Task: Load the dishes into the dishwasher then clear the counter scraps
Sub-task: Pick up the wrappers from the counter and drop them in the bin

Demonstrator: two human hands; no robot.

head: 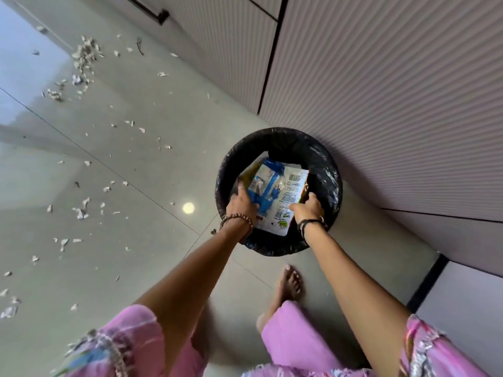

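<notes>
Scraps, here empty snack wrappers [275, 197], held over the mouth of a round bin [330, 186] lined with a black bag; the bin serves as landmark throughout.

Head view: the wrappers, one blue and white, one white with printed text and a barcode, sit just inside the bin's rim, above its dark interior; the left hand [242, 204] grips their left edge, fingers curled around the packet, a beaded bracelet at the wrist; the right hand [309, 208] pinches their right lower corner, fingers curled, a dark band at the wrist; both forearms reach down to the bin from the near side. Behind and to the right of the bin stands a ribbed cabinet front [381, 91], the bin just beside it; to the left of the bin, well apart, pale peelings [84, 54] lie scattered across the glossy floor [152, 240]; near the bin's front edge a bare foot [290, 282] rests on the tiles.

Step in hand, as judged: disposal of cleared rubbish, late in the task; whether the dishwasher is loaded cannot be told. Next move calls for both hands to release so the wrappers drop inside the liner; the floor peelings would then need gathering.
</notes>
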